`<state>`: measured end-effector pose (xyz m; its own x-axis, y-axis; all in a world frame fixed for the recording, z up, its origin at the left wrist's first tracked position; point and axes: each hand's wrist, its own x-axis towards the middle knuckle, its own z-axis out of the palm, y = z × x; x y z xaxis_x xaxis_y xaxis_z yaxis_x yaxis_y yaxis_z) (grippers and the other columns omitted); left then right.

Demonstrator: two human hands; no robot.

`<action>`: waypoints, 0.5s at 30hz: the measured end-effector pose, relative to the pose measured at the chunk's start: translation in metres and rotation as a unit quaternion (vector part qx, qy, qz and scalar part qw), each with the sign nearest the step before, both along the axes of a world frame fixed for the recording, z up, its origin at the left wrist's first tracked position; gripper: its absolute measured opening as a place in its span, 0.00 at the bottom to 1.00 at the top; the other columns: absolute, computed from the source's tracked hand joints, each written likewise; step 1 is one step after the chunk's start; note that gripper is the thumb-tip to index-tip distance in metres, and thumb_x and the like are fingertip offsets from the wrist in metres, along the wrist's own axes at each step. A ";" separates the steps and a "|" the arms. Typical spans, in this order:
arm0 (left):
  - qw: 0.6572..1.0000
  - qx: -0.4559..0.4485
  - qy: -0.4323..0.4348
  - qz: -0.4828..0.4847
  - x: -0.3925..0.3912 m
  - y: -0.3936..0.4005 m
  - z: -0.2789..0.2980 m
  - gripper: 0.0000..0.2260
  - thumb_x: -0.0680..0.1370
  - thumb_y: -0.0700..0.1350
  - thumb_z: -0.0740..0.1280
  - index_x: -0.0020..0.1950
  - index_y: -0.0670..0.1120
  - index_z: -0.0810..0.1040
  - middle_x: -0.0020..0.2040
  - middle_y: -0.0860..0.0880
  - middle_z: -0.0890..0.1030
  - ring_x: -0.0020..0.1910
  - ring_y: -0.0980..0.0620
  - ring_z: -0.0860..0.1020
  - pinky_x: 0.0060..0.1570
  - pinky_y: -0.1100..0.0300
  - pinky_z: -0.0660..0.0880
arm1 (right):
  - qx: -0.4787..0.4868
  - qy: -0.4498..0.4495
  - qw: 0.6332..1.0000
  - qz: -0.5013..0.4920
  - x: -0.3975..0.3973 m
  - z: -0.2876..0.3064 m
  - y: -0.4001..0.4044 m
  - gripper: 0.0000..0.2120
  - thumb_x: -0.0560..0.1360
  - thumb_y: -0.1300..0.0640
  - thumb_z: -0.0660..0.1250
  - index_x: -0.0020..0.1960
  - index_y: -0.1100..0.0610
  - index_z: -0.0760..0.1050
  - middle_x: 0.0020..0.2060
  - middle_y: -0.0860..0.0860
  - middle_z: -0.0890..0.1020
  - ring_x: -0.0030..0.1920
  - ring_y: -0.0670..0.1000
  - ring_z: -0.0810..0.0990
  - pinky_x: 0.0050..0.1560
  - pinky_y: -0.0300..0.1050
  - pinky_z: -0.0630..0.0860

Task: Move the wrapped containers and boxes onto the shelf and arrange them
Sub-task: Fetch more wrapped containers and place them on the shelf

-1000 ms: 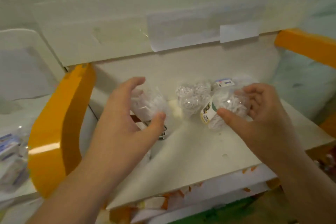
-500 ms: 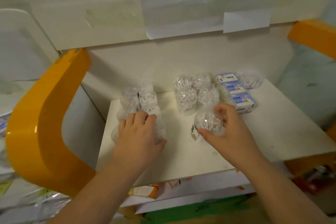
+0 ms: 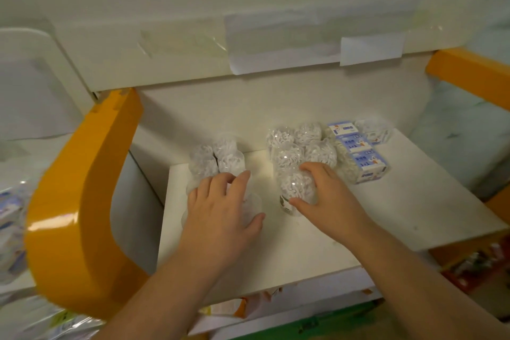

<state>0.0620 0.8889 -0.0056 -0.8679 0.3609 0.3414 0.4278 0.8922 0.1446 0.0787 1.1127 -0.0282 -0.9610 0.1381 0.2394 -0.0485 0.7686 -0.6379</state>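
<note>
On the white shelf (image 3: 414, 210) at mid-frame, both hands work among clear wrapped tubs of white swabs. The left hand (image 3: 220, 212) lies palm-down over a tub (image 3: 252, 205) at the near end of the left cluster; its fingers (image 3: 237, 182) are slightly spread and curved over the top, the thumb out to the right, covering most of that tub. Behind it stand three more tubs (image 3: 218, 160), touching one another. The right hand (image 3: 328, 199) cups a tub (image 3: 296, 188) at centre frame, thumb low on its near side and fingers bent round its right, so it is gripped between them. Just behind sit four tubs (image 3: 300, 143) in a two-by-two block. To their right, three blue-and-white boxes (image 3: 358, 152) run in a line front to back, touching, with one more tub (image 3: 374, 131) at the upper right of them. That makes ten tubs that I can count. An orange frame (image 3: 80, 201) curves down the left of the frame.
</note>
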 end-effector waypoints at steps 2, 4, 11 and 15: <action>1.000 0.013 0.007 -0.001 0.000 -0.001 0.003 0.32 0.69 0.64 0.63 0.71 0.52 0.69 0.61 0.50 0.75 0.61 0.46 0.71 0.61 0.49 0.68 | 0.017 0.007 1.000 -0.004 -0.002 -0.002 0.000 0.30 0.70 0.50 0.75 0.68 0.48 0.67 0.63 0.44 0.71 0.58 0.41 0.70 0.56 0.33 0.64; 1.000 0.019 0.004 0.003 0.001 -0.002 0.006 0.32 0.69 0.63 0.62 0.71 0.52 0.69 0.61 0.51 0.75 0.61 0.47 0.71 0.62 0.50 0.67 | 0.023 0.009 1.000 -0.006 -0.002 -0.004 0.001 0.31 0.71 0.50 0.75 0.69 0.47 0.67 0.64 0.44 0.71 0.59 0.43 0.71 0.58 0.35 0.66; 0.999 0.033 -0.031 0.022 0.013 0.000 0.013 0.31 0.72 0.61 0.65 0.73 0.54 0.66 0.66 0.52 0.73 0.67 0.49 0.67 0.67 0.53 0.62 | 0.024 0.003 1.000 0.006 0.006 0.003 0.012 0.37 0.69 0.48 0.76 0.73 0.47 0.63 0.68 0.44 0.69 0.66 0.45 0.69 0.63 0.37 0.64; 0.998 0.056 -0.020 0.030 0.020 -0.001 0.024 0.30 0.75 0.58 0.67 0.75 0.52 0.66 0.68 0.52 0.72 0.69 0.50 0.66 0.69 0.56 0.61 | 0.020 0.032 0.999 0.018 0.017 0.015 0.022 0.37 0.69 0.48 0.76 0.74 0.48 0.63 0.67 0.43 0.69 0.63 0.40 0.68 0.61 0.34 0.63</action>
